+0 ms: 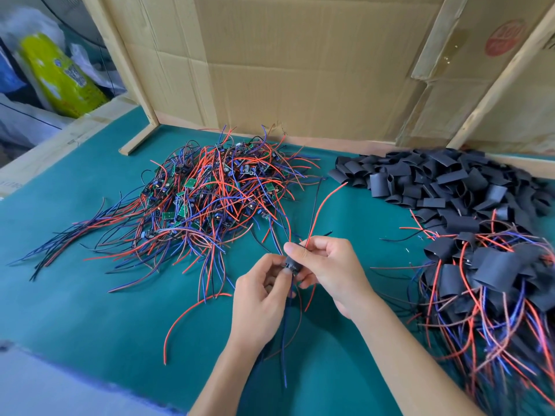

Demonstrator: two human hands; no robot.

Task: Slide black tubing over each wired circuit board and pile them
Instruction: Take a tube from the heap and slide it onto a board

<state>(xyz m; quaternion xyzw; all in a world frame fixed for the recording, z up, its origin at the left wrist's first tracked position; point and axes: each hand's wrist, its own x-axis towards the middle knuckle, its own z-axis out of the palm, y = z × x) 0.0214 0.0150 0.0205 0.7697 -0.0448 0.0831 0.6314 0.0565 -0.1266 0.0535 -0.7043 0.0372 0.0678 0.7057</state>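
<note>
Head view showed both hands meeting over the green mat (90,295), a short piece of black tubing (290,263) caught between them. The right hand (327,265) pinched its upper end with thumb and forefinger curled tight, probably to keep the mouth of the sleeve steady. The left hand (261,291) curled its fingers round the lower end, where blue and red leads (285,334) trailed down past the palm; the circuit board itself seemed to sit inside the sleeve, though the fingers hid it too well to be sure. More leads rose above the right fingertips, so the tubing apparently sat mid-length on the wires.

Beyond the left fingers lay the heap of bare wired boards (210,193), within easy reach for the next pick. Beyond the right fingers sat loose cut sleeves (435,178), and beside the right wrist the pile of finished sleeved boards (486,271), handy for dropping this one.
</note>
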